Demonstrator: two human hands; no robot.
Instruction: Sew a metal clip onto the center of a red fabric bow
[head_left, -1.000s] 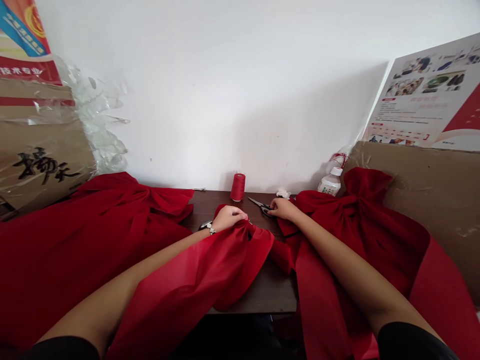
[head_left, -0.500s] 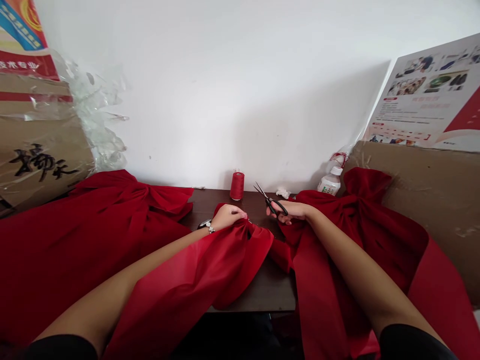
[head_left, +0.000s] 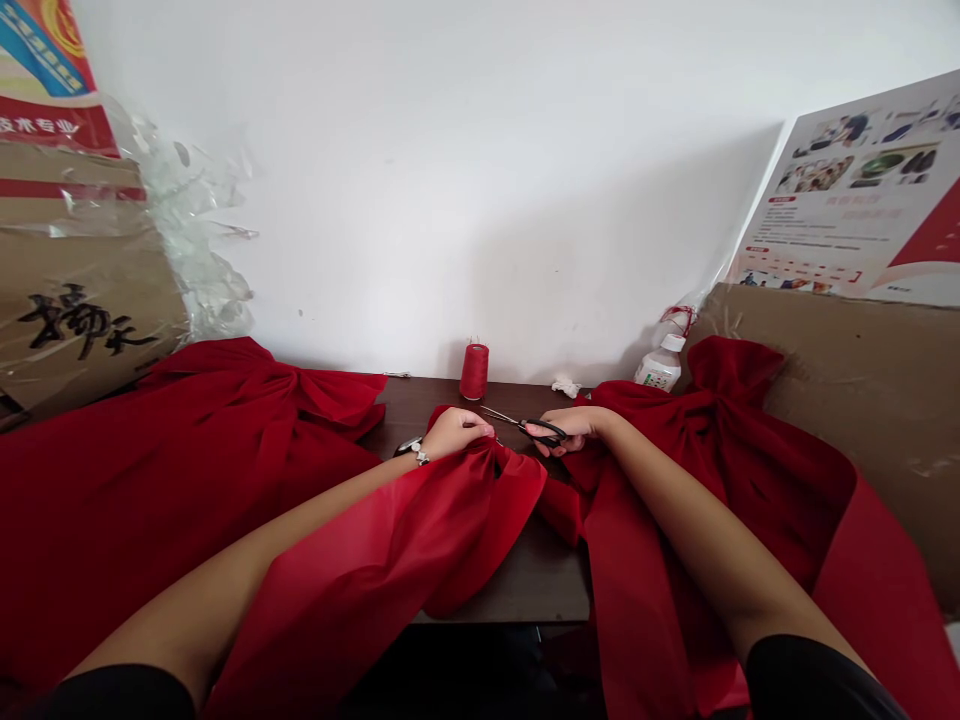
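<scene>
Our scissors (head_left: 525, 428) have swung down level since the earlier view, gripped in the fingers of our right hand (head_left: 574, 425); our left hand (head_left: 459, 433) stays clenched on red cloth (head_left: 420, 530).

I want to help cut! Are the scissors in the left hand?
No, the black-handled scissors are held in the right hand.

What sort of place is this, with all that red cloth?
It looks like a small sewing or craft workshop, perhaps one making ribbon bows: large red fabric bows lie on a dark wooden bench near a cone of red thread, and the right hand holds black-handled scissors.
</scene>
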